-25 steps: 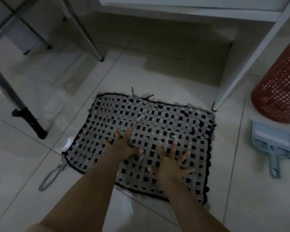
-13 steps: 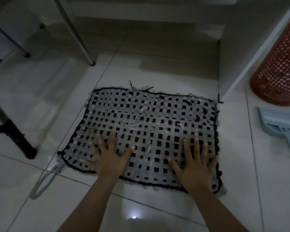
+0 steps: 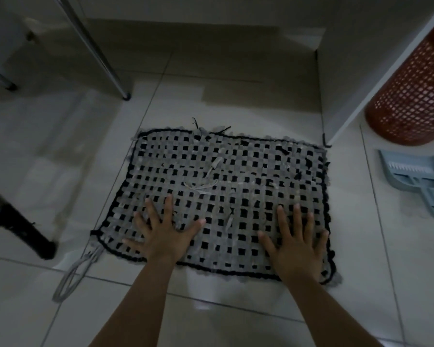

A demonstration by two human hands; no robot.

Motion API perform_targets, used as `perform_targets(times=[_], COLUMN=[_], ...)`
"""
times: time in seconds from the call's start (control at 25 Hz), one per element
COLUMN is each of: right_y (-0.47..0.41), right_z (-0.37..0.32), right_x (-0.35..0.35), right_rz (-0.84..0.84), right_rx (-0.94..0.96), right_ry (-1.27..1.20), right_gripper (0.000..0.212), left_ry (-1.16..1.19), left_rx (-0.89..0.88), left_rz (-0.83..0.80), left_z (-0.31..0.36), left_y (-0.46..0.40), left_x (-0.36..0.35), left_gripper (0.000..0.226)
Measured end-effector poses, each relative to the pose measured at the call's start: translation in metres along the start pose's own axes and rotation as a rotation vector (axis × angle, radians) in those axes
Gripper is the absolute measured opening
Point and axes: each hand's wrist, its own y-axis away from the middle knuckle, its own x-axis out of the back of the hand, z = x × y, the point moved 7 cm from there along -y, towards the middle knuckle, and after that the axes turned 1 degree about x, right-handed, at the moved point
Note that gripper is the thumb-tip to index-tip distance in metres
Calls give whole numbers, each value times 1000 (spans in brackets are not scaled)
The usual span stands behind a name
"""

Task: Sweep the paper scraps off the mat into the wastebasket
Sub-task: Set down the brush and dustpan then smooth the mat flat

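A few pale, thin strips of torn paper scraps (image 3: 206,182) lie loose near the middle of a grey-and-black checked woven mat (image 3: 261,171), a rectangle spread flat on pale glossy floor tiles (image 3: 236,96). The mat's long axis runs left to right across the view, its far edge toward a white cabinet (image 3: 361,58).

The left hand (image 3: 161,236) and right hand (image 3: 295,246) both rest palm-down on the mat's near edge, fingers spread wide and holding nothing, the scraps lying just beyond the fingertips.

This looks like the start of the task: the mat is being steadied and no scrap has yet been gathered. The next move likely calls for fetching a tool or raking the strips together by hand.

A grey-blue plastic dustpan with a comb edge (image 3: 416,176) lies on the tiles to the right, handle pointing toward the viewer. Beyond it stands a red-orange lattice plastic wastebasket (image 3: 411,96), well apart from the scraps.
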Motion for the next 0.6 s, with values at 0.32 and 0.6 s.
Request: perform_targets(times=[0.32, 0.6], right_y=[13, 28], right_z=[23, -38], right_x=[8, -11], right_rz=[-279, -200], right_rx=[-155, -56], right_ry=[-64, -45], right_gripper=[68, 78], left_ry=[16, -36], left_rx=[6, -90], left_rz=[-173, -82], left_z=[5, 13], left_y=[31, 26], left_x=[-10, -10], left_gripper=[114, 104])
